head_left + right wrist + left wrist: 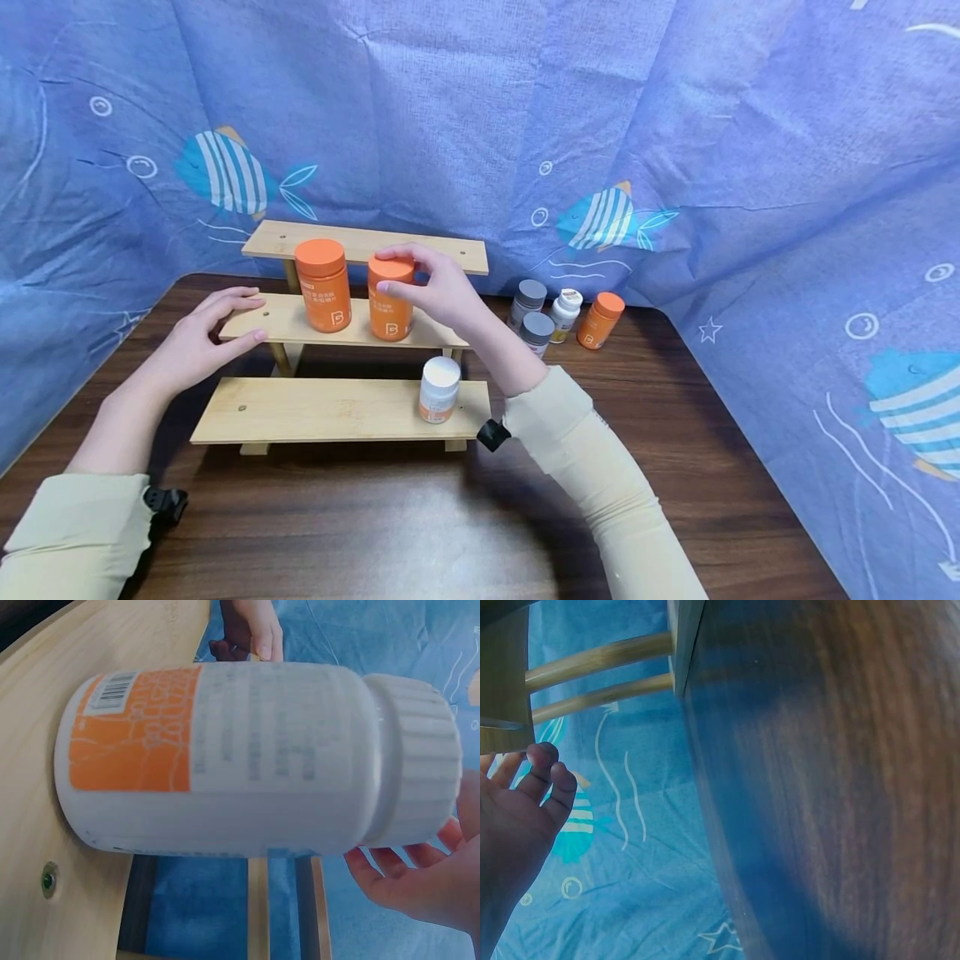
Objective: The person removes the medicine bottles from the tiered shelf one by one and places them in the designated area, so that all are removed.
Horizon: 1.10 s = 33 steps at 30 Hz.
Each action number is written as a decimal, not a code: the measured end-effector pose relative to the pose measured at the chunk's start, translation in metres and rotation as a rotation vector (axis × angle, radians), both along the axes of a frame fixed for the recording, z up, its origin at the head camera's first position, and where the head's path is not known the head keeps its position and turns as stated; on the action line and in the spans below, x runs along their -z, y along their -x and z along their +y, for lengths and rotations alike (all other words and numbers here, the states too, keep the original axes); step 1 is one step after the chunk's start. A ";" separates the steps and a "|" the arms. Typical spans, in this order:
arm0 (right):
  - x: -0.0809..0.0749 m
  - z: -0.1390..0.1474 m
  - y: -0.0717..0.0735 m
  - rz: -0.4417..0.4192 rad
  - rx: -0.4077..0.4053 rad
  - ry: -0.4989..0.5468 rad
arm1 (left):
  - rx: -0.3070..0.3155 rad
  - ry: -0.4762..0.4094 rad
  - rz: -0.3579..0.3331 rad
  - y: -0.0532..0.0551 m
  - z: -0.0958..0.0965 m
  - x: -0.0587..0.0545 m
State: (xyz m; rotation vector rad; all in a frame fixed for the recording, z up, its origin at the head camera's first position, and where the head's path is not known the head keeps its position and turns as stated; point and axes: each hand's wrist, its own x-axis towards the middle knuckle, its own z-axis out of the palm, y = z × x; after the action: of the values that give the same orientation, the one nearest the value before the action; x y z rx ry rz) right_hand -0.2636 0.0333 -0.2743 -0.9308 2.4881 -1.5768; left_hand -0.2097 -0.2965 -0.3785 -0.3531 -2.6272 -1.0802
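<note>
A three-tier wooden stand (292, 408) bears two orange bottles on its middle board and a white bottle (439, 390) on its lowest. My right hand (442, 287) grips the right orange bottle (391, 312) near its cap, thumb in front. The left orange bottle (323, 287) stands upright beside it. My left hand (193, 346) holds the left end of the middle board, thumb at its front edge. In the left wrist view, curled fingers (544, 776) meet the board's end. The white bottle (225, 765) fills the right wrist view, partly hiding my right hand (435, 881).
Right of the stand, on the dark wooden table (337, 517), are two grey-capped bottles (537, 332), a small white bottle (566, 315) and another orange bottle (601, 320). A blue fish-patterned cloth (465, 125) hangs behind and at the sides.
</note>
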 end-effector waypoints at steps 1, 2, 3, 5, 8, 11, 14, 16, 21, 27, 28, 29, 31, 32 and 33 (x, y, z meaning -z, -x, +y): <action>-0.001 0.001 0.000 0.004 -0.001 0.001 | 0.000 0.000 0.001 0.000 0.000 0.000; -0.002 0.002 0.000 0.007 0.000 -0.001 | 0.000 0.001 0.002 0.000 0.000 0.000; -0.003 0.003 0.000 0.011 0.001 -0.002 | 0.000 0.001 0.003 0.000 0.000 0.000; -0.004 0.005 0.000 0.017 0.001 -0.003 | 0.000 0.000 0.004 0.000 0.000 0.000; -0.006 0.008 0.001 0.020 0.002 -0.004 | -0.001 -0.003 0.003 -0.001 0.000 0.000; -0.009 0.011 0.001 0.010 -0.009 0.008 | -0.002 -0.004 0.002 -0.001 0.000 0.000; -0.011 0.014 -0.001 -0.009 -0.026 0.027 | -0.001 -0.004 0.002 -0.001 0.000 0.001; -0.012 0.016 -0.001 -0.017 -0.035 0.039 | -0.001 -0.003 0.002 0.000 0.000 0.001; -0.016 0.022 -0.002 -0.002 -0.039 0.047 | 0.001 -0.003 0.003 0.000 0.000 0.001; -0.022 0.030 -0.004 0.042 -0.026 0.026 | 0.005 -0.010 0.000 0.000 0.000 0.001; -0.023 0.032 -0.005 0.042 -0.025 0.027 | 0.005 -0.011 0.000 0.000 0.000 0.001; -0.025 0.033 -0.005 0.040 -0.021 0.027 | 0.005 -0.012 0.000 0.000 0.000 0.001; -0.027 0.036 -0.007 0.035 -0.015 0.033 | 0.005 -0.012 0.000 0.000 0.000 0.001; -0.028 0.038 -0.007 0.033 -0.010 0.034 | 0.005 -0.013 0.000 0.000 0.000 0.001; -0.029 0.040 -0.008 0.033 -0.005 0.034 | 0.005 -0.012 -0.001 0.001 0.000 0.001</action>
State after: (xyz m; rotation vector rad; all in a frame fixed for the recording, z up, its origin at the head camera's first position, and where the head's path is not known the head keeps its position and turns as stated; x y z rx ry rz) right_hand -0.2559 0.0730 -0.2453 -0.9753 2.4862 -1.6201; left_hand -0.2102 -0.2961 -0.3797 -0.3575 -2.6205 -1.0978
